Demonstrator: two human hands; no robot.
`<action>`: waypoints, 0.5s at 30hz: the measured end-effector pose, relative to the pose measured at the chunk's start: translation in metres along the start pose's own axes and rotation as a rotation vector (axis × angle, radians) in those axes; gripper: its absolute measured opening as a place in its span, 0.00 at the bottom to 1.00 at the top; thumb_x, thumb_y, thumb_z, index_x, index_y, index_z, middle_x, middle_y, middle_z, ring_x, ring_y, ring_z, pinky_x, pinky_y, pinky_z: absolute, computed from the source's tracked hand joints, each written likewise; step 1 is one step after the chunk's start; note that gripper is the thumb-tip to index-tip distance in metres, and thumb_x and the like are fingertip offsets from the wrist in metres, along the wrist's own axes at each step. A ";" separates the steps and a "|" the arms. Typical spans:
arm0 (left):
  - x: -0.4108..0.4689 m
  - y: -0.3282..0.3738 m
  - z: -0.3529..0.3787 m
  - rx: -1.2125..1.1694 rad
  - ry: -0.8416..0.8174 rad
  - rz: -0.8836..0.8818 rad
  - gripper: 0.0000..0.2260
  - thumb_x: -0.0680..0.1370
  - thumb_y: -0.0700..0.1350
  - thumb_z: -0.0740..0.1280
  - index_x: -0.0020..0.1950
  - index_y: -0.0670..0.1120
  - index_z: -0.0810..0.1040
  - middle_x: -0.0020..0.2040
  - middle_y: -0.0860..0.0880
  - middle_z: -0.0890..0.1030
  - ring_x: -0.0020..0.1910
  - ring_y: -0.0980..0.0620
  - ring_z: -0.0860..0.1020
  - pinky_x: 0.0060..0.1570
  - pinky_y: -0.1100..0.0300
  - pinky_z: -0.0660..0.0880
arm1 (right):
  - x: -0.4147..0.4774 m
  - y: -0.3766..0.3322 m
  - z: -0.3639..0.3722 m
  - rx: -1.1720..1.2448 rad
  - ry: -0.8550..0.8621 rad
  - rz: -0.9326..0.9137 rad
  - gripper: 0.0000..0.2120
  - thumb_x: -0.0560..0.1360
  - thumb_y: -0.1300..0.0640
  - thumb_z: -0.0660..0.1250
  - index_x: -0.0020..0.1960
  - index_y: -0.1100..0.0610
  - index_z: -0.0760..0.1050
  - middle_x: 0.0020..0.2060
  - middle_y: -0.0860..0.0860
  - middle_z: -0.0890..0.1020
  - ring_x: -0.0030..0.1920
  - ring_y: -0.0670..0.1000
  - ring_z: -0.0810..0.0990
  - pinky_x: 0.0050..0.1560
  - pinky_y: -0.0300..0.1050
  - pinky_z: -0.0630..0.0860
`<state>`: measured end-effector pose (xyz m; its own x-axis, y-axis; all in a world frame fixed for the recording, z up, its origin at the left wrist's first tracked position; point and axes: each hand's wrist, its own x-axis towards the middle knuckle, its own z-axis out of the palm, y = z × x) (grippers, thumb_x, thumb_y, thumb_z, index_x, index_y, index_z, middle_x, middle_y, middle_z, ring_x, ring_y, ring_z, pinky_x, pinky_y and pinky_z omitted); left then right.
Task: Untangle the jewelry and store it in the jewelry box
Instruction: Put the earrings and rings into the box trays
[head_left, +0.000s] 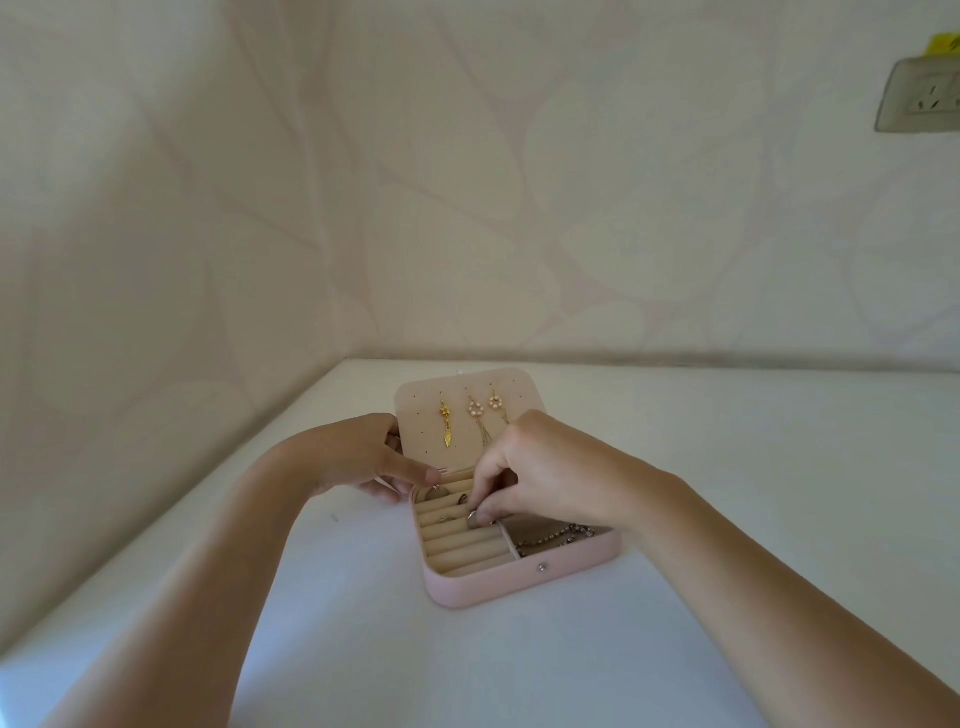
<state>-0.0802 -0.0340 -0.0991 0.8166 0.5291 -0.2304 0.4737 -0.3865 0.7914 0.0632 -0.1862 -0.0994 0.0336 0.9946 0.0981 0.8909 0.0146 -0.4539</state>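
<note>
Seating the piece calls for a straight downward press, judging from the head view. The right hand (545, 467) pinches a small silvery ring (474, 517) between thumb and fingertip, right over the ring rolls (467, 551) of the jewelry box (519, 584). Pushing it squarely into the groove between two rolls, not across a ridge, should let the padding clasp it. The left hand (358, 457) grips the box's far left corner by the hinge, one finger stretched along the edge; a firm hold there matters, since the box looks light.

The box sits open on the white table (727, 493). It is a rounded pink shell with a small snap stud, lined in soft beige velvet. A beaded metal chain (556, 538) lies in the right compartment. On the raised lid (415, 410) hang a gold leaf earring (445, 423) and a pair of bead-flower earrings (495, 402).
</note>
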 end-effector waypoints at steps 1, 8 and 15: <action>0.000 0.000 0.000 0.001 0.001 0.000 0.11 0.72 0.41 0.73 0.52 0.46 0.77 0.44 0.49 0.81 0.45 0.51 0.81 0.55 0.53 0.78 | 0.000 0.000 0.000 0.007 0.004 0.005 0.05 0.70 0.53 0.74 0.45 0.51 0.84 0.41 0.52 0.82 0.36 0.46 0.76 0.35 0.38 0.69; 0.002 -0.002 -0.001 0.005 -0.015 -0.001 0.13 0.71 0.42 0.74 0.53 0.46 0.77 0.46 0.47 0.82 0.45 0.51 0.81 0.52 0.55 0.79 | 0.001 0.003 0.003 0.096 -0.022 0.024 0.04 0.68 0.54 0.76 0.42 0.52 0.84 0.41 0.51 0.82 0.41 0.47 0.77 0.40 0.41 0.71; 0.005 -0.003 -0.001 -0.004 -0.023 0.002 0.11 0.72 0.43 0.73 0.52 0.47 0.78 0.47 0.47 0.83 0.45 0.51 0.81 0.52 0.56 0.79 | 0.003 0.008 0.003 0.182 -0.086 0.062 0.04 0.73 0.54 0.71 0.46 0.52 0.84 0.38 0.45 0.82 0.35 0.37 0.73 0.36 0.29 0.66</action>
<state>-0.0781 -0.0294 -0.1017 0.8247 0.5112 -0.2420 0.4710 -0.3839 0.7942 0.0689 -0.1831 -0.1050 0.0404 0.9992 -0.0078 0.7914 -0.0368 -0.6102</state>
